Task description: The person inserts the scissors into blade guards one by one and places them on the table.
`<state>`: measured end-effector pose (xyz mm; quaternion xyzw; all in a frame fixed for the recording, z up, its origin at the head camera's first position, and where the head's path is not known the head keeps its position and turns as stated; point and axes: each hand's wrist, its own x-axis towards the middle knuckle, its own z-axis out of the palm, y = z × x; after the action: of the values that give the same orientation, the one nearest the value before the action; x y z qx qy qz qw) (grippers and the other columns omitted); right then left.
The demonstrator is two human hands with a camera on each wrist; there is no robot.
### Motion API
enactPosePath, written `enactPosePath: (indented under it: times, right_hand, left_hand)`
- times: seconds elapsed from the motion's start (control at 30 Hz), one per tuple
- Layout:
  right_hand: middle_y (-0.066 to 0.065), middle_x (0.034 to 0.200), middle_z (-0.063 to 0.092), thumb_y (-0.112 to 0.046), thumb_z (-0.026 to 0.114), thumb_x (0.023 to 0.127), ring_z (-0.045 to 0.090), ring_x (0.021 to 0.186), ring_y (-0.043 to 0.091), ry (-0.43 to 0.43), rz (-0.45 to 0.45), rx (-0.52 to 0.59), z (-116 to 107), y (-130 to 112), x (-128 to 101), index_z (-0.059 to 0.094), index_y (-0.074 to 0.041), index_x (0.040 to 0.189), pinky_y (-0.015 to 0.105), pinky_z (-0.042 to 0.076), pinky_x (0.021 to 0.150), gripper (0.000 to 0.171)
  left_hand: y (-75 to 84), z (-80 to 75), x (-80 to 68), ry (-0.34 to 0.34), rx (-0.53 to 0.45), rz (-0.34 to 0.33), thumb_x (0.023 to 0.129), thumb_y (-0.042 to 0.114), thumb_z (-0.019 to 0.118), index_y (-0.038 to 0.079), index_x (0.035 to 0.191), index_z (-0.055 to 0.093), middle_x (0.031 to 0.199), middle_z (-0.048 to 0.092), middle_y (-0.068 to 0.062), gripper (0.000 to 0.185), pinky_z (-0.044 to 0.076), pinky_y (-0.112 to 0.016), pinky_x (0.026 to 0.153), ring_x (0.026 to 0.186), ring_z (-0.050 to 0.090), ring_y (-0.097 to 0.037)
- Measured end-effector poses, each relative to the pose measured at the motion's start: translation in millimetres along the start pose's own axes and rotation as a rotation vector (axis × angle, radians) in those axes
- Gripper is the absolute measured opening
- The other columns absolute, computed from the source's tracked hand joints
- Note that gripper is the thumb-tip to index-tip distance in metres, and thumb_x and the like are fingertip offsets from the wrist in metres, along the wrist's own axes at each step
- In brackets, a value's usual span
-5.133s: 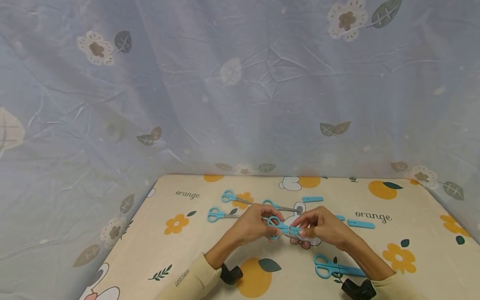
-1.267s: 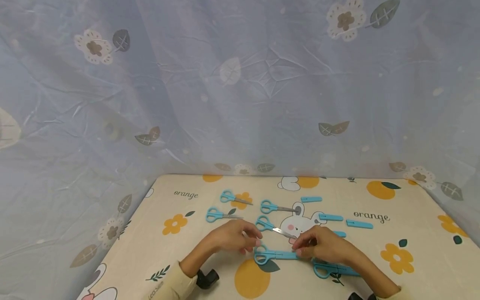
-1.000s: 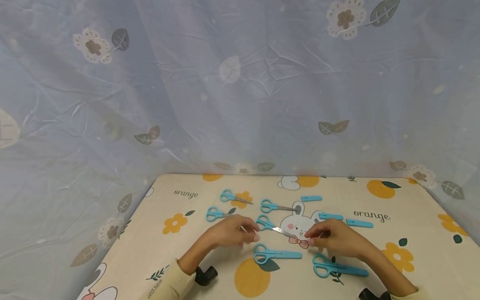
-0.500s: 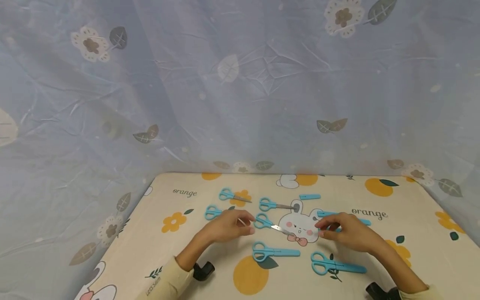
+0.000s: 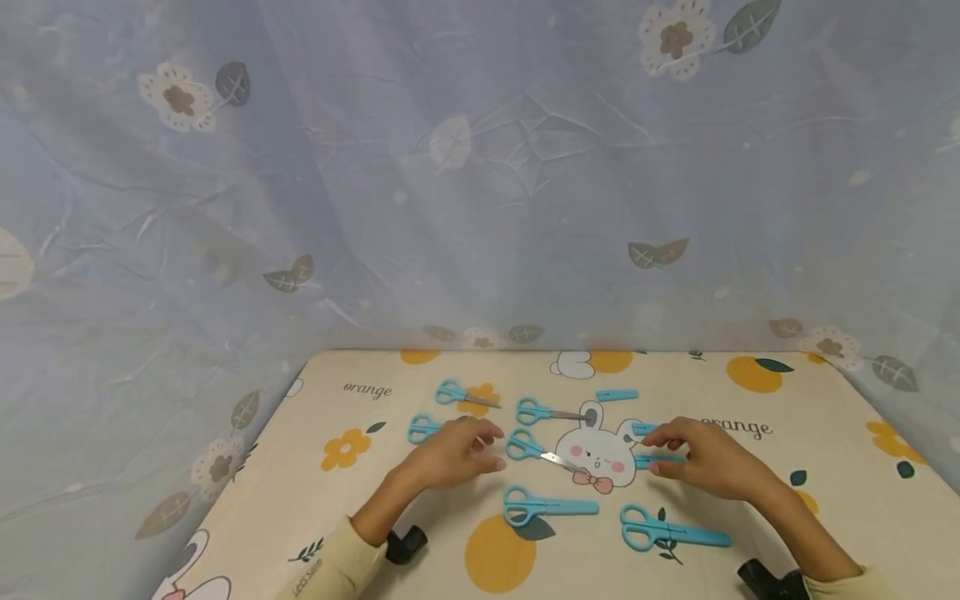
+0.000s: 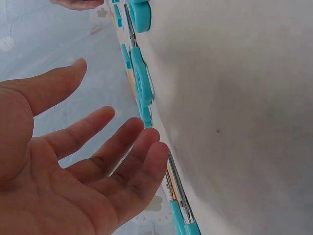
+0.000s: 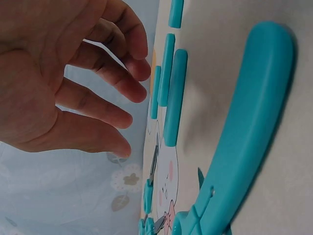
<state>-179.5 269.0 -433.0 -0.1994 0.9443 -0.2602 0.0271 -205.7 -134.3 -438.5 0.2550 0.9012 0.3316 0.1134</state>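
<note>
My left hand [image 5: 453, 454] hovers with relaxed fingers between an unsheathed pair of blue-handled scissors [image 5: 422, 429], whose blades it hides, and a slightly open pair [image 5: 522, 444] just right of its fingertips. Above the blue blade covers on the right is my right hand [image 5: 708, 458], fingers spread and holding nothing. Nearest its fingertips are one cover [image 5: 654, 462] and another [image 5: 642, 429], both partly hidden. In the right wrist view, a cover [image 7: 176, 98] lies apart from the fingers. Two sheathed pairs of scissors lie in front: one central [image 5: 551, 507], one to the right [image 5: 675, 532].
Farther back lie two more unsheathed pairs of scissors, one at left [image 5: 452, 392] and one near the middle [image 5: 534, 411]. Another blade cover [image 5: 617, 395] lies behind the printed rabbit. A patterned cloth [image 5: 405, 500] covers the table; a grey-blue curtain [image 5: 480, 250] hangs behind.
About five seconds ago both hands held a pair of scissors and its cover together. That sheathed pair now lies at front centre, released. My right hand has moved back and right over the covers.
</note>
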Motion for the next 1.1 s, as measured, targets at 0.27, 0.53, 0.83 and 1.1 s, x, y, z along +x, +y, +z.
enactPosePath:
  times: [0.27, 0.53, 0.83, 1.1]
  right_hand:
    - [0.002, 0.116, 0.076, -0.024, 0.09, 0.087, 0.065, 0.104, 0.023, 0.001, -0.007, -0.025, 1, 4, 3, 0.079, -0.01, 0.12, 0.036, 0.057, 0.082, 0.037]
    - [0.004, 0.116, 0.075, -0.025, 0.091, 0.086, 0.065, 0.105, 0.025, -0.008, 0.018, -0.012, 4, 8, 4, 0.078, -0.009, 0.121, 0.042, 0.057, 0.086, 0.04]
    - [0.004, 0.116, 0.075, -0.025, 0.092, 0.085, 0.065, 0.104, 0.026, -0.026, 0.023, -0.034, 0, 5, 8, 0.078, -0.009, 0.121, 0.043, 0.057, 0.087, 0.042]
    - [0.004, 0.118, 0.074, -0.027, 0.091, 0.087, 0.064, 0.105, 0.025, -0.053, 0.068, -0.013, -2, 12, 8, 0.077, -0.008, 0.123, 0.042, 0.057, 0.087, 0.043]
  left_hand:
    - [-3.3, -0.2, 4.2, 0.017, 0.017, 0.022, 0.099, 0.028, 0.079, 0.003, 0.136, 0.069, 0.135, 0.072, -0.014, 0.045, 0.061, -0.051, 0.099, 0.121, 0.07, -0.035]
    - [-2.9, -1.3, 1.6, 0.025, 0.014, 0.017, 0.098, 0.026, 0.081, 0.003, 0.138, 0.068, 0.137, 0.07, -0.016, 0.048, 0.059, -0.053, 0.1, 0.122, 0.068, -0.037]
    - [-5.9, -1.6, -0.8, 0.026, -0.001, 0.011, 0.095, 0.024, 0.084, 0.002, 0.141, 0.066, 0.141, 0.068, -0.016, 0.053, 0.059, -0.054, 0.101, 0.127, 0.066, -0.039]
    - [-5.4, -4.2, 2.9, 0.025, -0.001, 0.007, 0.095, 0.025, 0.084, 0.004, 0.142, 0.065, 0.143, 0.067, -0.014, 0.055, 0.058, -0.056, 0.105, 0.129, 0.065, -0.039]
